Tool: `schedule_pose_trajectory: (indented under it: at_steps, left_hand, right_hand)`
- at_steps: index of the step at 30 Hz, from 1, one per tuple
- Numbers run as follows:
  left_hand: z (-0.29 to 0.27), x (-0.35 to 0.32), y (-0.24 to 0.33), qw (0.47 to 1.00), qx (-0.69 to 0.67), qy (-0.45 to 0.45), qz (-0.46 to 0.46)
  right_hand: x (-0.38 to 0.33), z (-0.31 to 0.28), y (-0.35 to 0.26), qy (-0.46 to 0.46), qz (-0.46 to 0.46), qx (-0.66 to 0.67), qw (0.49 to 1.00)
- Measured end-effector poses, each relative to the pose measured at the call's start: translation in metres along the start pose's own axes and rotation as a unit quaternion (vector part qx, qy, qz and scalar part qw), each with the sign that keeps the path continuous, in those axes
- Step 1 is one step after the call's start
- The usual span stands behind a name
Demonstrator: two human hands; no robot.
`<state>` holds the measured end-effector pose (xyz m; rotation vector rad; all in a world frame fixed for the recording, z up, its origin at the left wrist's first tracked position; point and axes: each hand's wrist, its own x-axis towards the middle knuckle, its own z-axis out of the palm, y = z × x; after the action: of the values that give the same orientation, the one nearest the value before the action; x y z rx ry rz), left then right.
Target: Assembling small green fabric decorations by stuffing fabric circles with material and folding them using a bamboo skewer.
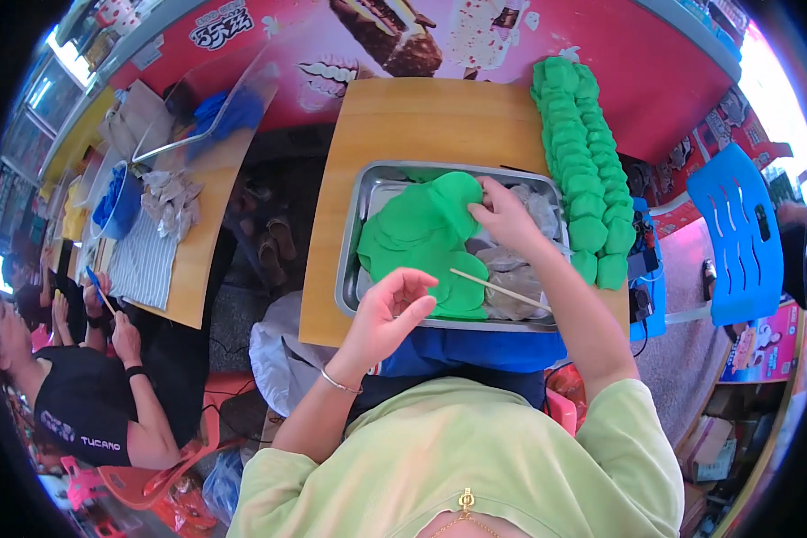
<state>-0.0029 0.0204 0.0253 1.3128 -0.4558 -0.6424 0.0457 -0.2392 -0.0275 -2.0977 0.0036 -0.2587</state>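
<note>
A shallow metal tray (342,280) lies before me on a wooden table. A pile of thin, rounded green pieces (403,238) fills its left and middle. Dull grey-brown, crumpled pieces (513,291) lie along its right side. My right hand (504,213) reaches in from the right, its fingers closed on the edge of a raised green piece (455,199) that bends upward. My left hand (390,309) hovers over the tray's near edge, fingers curved and apart, with nothing visible in them. A thin wooden stick (502,291) rests slantwise over the tray's near right part.
Long rows of overlapping green pieces (587,170) line the table's right edge. A blue plastic chair (740,238) stands at the right. At the left, a person in a dark shirt (94,394) holds a stick at another table (202,260), near a blue tub (117,202).
</note>
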Motion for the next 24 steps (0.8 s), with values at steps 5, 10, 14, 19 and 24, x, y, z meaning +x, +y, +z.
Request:
schedule_pose_trajectory:
  at_steps: [5, 10, 14, 19, 24]
  left_hand:
    - [0.013, 0.029, -0.007, 0.998, 0.007, 0.035, 0.049]
    - [0.021, 0.047, -0.017, 0.993, 0.081, 0.046, 0.067]
    - [0.023, 0.048, -0.023, 0.987, 0.117, 0.065, 0.087]
    - [0.019, 0.049, -0.022, 0.935, 0.228, 0.182, 0.203]
    - [0.015, 0.057, -0.02, 0.973, 0.122, 0.114, 0.16]
  right_hand:
    - [-0.036, -0.014, -0.041, -0.033, 0.104, 0.246, 0.963]
    - [-0.049, -0.007, -0.044, 0.038, 0.035, -0.053, 0.997]
    - [-0.054, -0.004, -0.044, 0.074, -0.039, -0.01, 0.996]
    - [-0.061, -0.002, -0.064, 0.045, -0.073, 0.018, 0.996]
    - [-0.062, -0.005, -0.073, 0.022, -0.015, 0.173, 0.985]
